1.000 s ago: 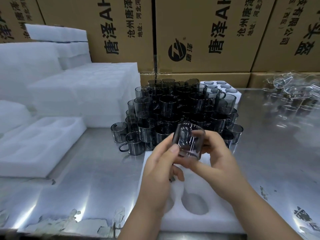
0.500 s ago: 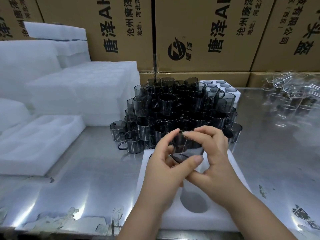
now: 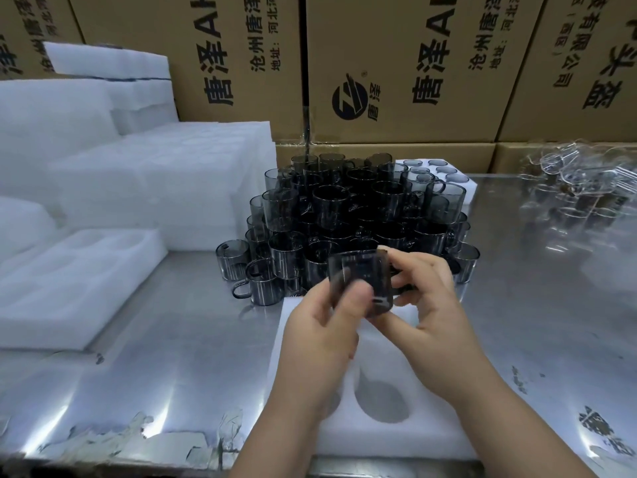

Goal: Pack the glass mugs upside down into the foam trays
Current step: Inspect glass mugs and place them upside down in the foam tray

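Observation:
A smoky grey glass mug (image 3: 362,274) is held in the air between both hands, above the far end of a white foam tray (image 3: 386,432). My left hand (image 3: 324,326) grips its near side with thumb and fingers. My right hand (image 3: 431,301) pinches its right side, index finger on the top edge. The mug looks turned with its flat base uppermost. One round tray pocket (image 3: 382,401) shows open and dark; my hands cover the other pockets. A dense pile of matching mugs (image 3: 358,219) stands just behind.
Stacked white foam trays (image 3: 155,188) fill the left, with one loose tray (image 3: 76,288) near the table edge. Another tray holding mugs (image 3: 444,174) sits behind the pile. Clear glassware (image 3: 582,188) lies far right. Cardboard boxes (image 3: 396,70) wall the back of the steel table (image 3: 179,357).
The mug has been rotated between my hands, from tilted with its mouth showing to base uppermost. My hands have shifted slightly and stay over the tray's far end.

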